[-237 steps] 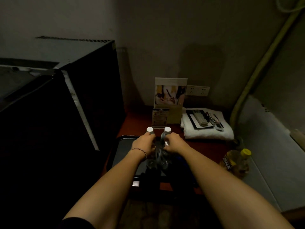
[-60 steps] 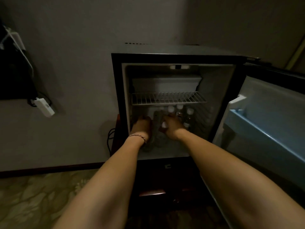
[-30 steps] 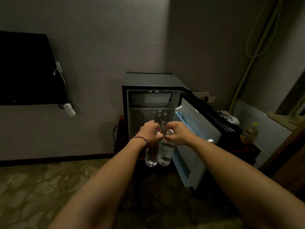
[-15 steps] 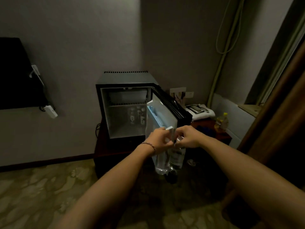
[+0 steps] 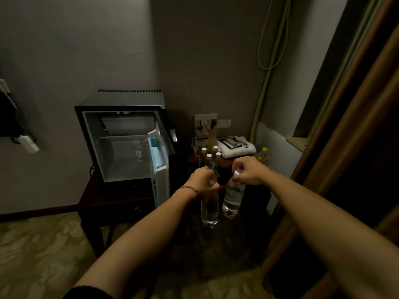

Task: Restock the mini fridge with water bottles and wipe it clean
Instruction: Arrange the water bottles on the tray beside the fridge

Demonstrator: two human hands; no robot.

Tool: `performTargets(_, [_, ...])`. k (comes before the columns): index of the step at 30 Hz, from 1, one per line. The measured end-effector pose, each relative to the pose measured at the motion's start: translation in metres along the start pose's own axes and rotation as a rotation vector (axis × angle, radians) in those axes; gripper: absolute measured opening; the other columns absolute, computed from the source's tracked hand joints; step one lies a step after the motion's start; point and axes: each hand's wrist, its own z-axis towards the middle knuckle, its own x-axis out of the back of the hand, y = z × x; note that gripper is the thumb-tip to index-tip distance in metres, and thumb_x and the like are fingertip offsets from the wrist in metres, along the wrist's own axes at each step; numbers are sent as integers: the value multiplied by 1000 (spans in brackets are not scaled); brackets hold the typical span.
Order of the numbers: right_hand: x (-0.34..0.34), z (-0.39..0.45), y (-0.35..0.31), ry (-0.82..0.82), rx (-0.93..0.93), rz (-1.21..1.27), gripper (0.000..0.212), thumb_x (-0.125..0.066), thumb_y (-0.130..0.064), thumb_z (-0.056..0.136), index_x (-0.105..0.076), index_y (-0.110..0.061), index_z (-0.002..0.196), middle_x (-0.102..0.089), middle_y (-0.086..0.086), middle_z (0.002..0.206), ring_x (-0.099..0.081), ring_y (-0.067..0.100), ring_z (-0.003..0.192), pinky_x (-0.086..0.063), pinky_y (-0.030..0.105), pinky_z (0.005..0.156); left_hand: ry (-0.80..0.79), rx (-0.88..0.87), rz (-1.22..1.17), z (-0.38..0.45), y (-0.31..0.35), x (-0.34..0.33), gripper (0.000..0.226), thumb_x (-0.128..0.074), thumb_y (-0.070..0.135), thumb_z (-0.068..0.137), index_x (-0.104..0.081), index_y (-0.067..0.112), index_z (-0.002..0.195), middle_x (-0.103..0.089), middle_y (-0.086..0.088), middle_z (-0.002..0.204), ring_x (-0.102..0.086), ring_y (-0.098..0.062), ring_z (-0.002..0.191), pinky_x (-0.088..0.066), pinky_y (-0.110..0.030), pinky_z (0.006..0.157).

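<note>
Two clear plastic water bottles hang upright, long axes vertical, one from each of the hands: the left hand [image 5: 204, 180] grips the neck of the left bottle [image 5: 209, 209], the right hand [image 5: 248, 172] grips the right bottle [image 5: 233, 196]. The open black mini fridge [image 5: 121, 134] lies to their left, nearer the left hand, with perhaps one bottle inside; the dimness hides more. Four white-capped bottles [image 5: 210, 159] stand on the dark tabletop [image 5: 190, 157] just beyond the hands.
</note>
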Motion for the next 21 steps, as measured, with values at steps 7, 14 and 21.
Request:
performTargets(7, [11, 40, 77, -18, -58, -10, 20, -80, -29, 75, -66, -26, 89, -62, 0, 98, -58, 16, 91, -44, 25, 69, -2, 110, 54, 84, 11, -37, 16, -66, 29, 88, -67, 14, 93, -54, -4, 107, -57, -21, 99, -45, -30, 78])
performTargets(14, [38, 119, 125, -123, -40, -63, 17, -78, -19, 77, -68, -20, 91, -67, 4, 96, -62, 19, 86, -49, 27, 63, -5, 203, 30, 182, -21, -62, 17, -67, 27, 85, -57, 18, 77, -58, -8, 100, -59, -24, 89, -42, -29, 69])
performTargets(21, [65, 228, 127, -176, 58, -99, 18, -76, -19, 80, -63, -24, 91, -60, -1, 90, -58, 16, 84, -49, 31, 69, 155, 283, 28, 264, -52, -51, 21, -68, 31, 84, -62, 11, 84, -53, -8, 99, -57, -30, 92, -45, -33, 75])
